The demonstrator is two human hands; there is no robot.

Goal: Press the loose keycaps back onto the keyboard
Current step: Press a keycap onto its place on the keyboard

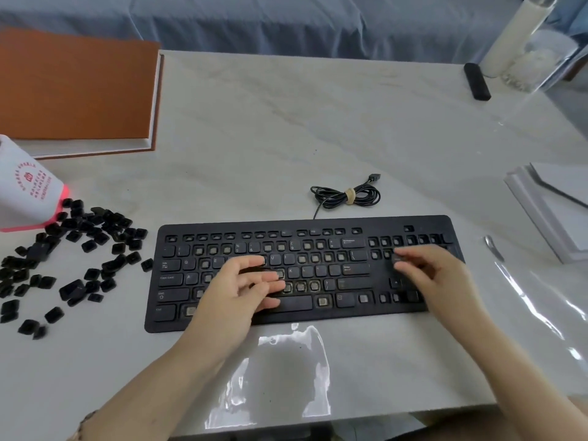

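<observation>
R hand (436, 275) pinches a keycap (397, 258) over the keyboard (318, 222); L hand (241, 288) rests flat, fingers straight. Next: line up, push in.

Domestic room, by the look of it. I work at a marble-patterned table (286, 138) under a clear plastic cover (541, 300), glare on its folds. Crumpled blue fabric (286, 23) behind, like bedding or a sofa throw. Household odds at the edges: orange-lidded box (76, 90), white paper bag (28, 186) with red print, glass jar (537, 62), stacked white boxes (553, 214)
</observation>
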